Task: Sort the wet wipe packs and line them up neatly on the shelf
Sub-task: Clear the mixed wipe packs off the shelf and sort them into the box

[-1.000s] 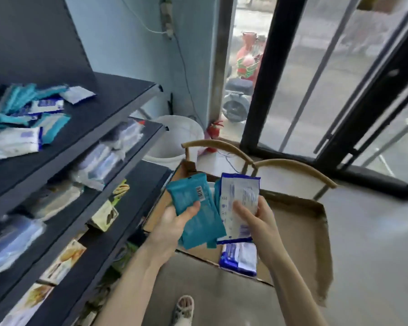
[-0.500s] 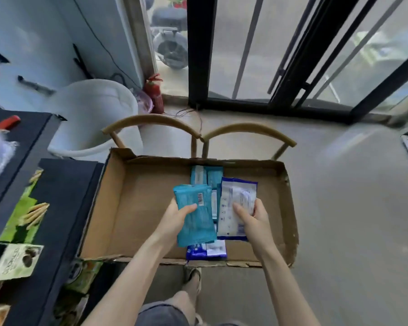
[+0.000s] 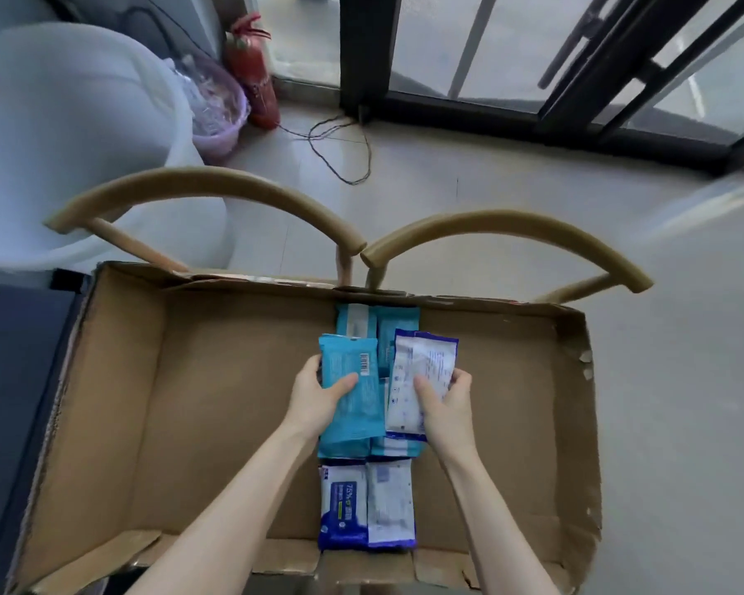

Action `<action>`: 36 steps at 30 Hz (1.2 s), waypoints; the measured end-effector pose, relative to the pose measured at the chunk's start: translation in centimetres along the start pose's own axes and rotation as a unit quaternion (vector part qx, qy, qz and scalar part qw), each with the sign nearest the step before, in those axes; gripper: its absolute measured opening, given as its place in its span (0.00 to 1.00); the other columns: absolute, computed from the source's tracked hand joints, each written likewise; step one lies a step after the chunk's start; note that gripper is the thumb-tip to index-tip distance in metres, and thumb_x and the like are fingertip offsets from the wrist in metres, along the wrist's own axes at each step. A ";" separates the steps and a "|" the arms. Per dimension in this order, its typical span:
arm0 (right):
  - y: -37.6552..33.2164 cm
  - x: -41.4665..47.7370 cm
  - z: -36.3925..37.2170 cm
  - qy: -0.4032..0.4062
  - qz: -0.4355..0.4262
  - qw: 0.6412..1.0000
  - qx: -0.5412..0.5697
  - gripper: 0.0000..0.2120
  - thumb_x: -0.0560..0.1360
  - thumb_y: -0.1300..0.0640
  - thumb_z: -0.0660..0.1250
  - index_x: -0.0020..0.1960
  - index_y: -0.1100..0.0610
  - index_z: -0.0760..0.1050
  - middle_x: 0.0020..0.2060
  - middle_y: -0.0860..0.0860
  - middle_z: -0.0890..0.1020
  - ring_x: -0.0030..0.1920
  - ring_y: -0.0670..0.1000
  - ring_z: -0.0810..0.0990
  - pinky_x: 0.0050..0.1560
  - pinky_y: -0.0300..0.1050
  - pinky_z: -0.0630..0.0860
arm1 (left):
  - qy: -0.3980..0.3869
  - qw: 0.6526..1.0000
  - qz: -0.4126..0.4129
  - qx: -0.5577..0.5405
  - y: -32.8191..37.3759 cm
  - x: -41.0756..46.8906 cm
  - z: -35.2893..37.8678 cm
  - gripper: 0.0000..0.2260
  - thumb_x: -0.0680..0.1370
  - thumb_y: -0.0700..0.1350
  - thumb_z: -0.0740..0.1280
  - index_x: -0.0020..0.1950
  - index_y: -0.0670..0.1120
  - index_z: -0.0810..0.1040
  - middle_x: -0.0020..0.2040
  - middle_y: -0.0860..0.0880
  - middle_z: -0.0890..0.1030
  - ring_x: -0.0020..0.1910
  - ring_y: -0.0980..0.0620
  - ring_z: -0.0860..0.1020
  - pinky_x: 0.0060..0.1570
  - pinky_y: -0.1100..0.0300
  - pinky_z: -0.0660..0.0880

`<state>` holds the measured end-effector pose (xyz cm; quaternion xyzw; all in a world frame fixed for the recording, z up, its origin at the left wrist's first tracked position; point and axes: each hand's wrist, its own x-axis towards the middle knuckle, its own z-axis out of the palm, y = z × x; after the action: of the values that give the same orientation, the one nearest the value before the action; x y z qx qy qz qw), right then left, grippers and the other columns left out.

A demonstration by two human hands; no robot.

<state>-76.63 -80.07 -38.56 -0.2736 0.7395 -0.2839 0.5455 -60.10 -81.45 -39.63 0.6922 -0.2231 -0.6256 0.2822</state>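
My left hand (image 3: pixel 318 395) grips a teal wet wipe pack (image 3: pixel 351 388) with its barcode side up. In my right hand (image 3: pixel 445 401) is a white and blue wet wipe pack (image 3: pixel 419 371), printed back facing me. Both packs hover over an open cardboard box (image 3: pixel 215 388). Inside the box, two teal packs (image 3: pixel 376 322) lie at the far wall and two blue and white packs (image 3: pixel 366 506) lie near the front wall, in a column down the middle. More packs under my hands are partly hidden.
The box rests on two wooden chairs whose curved backs (image 3: pixel 215 195) rise behind it. A dark shelf edge (image 3: pixel 14 380) runs along the left. A large white bucket (image 3: pixel 74 135), a purple basin (image 3: pixel 220 105), a red fire extinguisher (image 3: pixel 250 66) and a loose cable (image 3: pixel 340 143) are on the floor beyond.
My view has swung away from the shelf and down onto the box. Both hands have lowered closer to the packs in the box, each still holding its pack.
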 end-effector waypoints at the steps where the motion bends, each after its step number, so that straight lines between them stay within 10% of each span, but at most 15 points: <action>1: 0.6 1.7 0.4 0.005 0.002 1.000 -0.007 0.17 0.77 0.55 0.65 0.60 0.54 0.61 0.52 0.49 0.77 0.53 0.50 0.79 0.56 0.57 0.77 | 0.005 1.000 0.001 0.000 -0.4 1.8 0.4 0.15 0.76 0.39 0.69 0.60 0.46 0.70 0.54 0.47 0.79 0.48 0.53 0.80 0.41 0.60 0.79; 9: 5.0 13.7 3.4 0.010 -0.039 0.996 -0.082 0.12 0.77 0.55 0.67 0.56 0.51 0.66 0.55 0.49 0.67 0.53 0.43 0.73 0.56 0.43 0.73 | 0.061 0.997 0.044 -0.007 -3.8 12.9 3.1 0.15 0.76 0.40 0.69 0.61 0.48 0.71 0.49 0.56 0.78 0.43 0.62 0.79 0.33 0.72 0.75; 12: 5.9 15.7 4.6 0.007 -0.095 0.982 -0.164 0.12 0.78 0.55 0.65 0.59 0.57 0.69 0.57 0.51 0.65 0.49 0.35 0.66 0.52 0.31 0.69 | 0.084 0.992 0.079 0.043 -5.1 14.8 3.4 0.17 0.77 0.43 0.68 0.65 0.48 0.71 0.55 0.55 0.75 0.54 0.61 0.77 0.49 0.66 0.76; 15: 7.2 16.7 5.9 0.047 -0.132 0.951 -0.275 0.23 0.79 0.51 0.62 0.70 0.59 0.63 0.67 0.55 0.64 0.62 0.49 0.62 0.63 0.43 0.61 | 0.104 0.978 0.105 0.150 -7.1 16.1 3.4 0.21 0.79 0.48 0.64 0.71 0.50 0.66 0.63 0.52 0.65 0.64 0.58 0.62 0.65 0.59 0.62; 20: 8.2 17.1 5.9 0.015 -0.110 0.947 -0.302 0.33 0.81 0.47 0.56 0.77 0.59 0.45 0.74 0.56 0.59 0.72 0.56 0.57 0.71 0.52 0.53 | 0.068 0.961 0.139 0.227 -8.9 16.7 3.7 0.25 0.80 0.53 0.59 0.74 0.47 0.58 0.70 0.49 0.61 0.60 0.65 0.56 0.63 0.66 0.54; 36: 2.7 10.6 1.7 -0.087 -0.141 0.877 -0.451 0.23 0.80 0.52 0.58 0.73 0.57 0.61 0.68 0.54 0.69 0.64 0.55 0.71 0.58 0.47 0.69 | 0.006 0.926 0.081 0.368 -4.5 9.9 -0.4 0.19 0.80 0.48 0.61 0.70 0.45 0.69 0.66 0.47 0.75 0.64 0.50 0.73 0.63 0.55 0.70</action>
<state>-77.92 -86.00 -47.78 -0.6146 0.6909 0.0315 0.3794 -58.70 -84.65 -49.90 0.7310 -0.4908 -0.4704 0.0588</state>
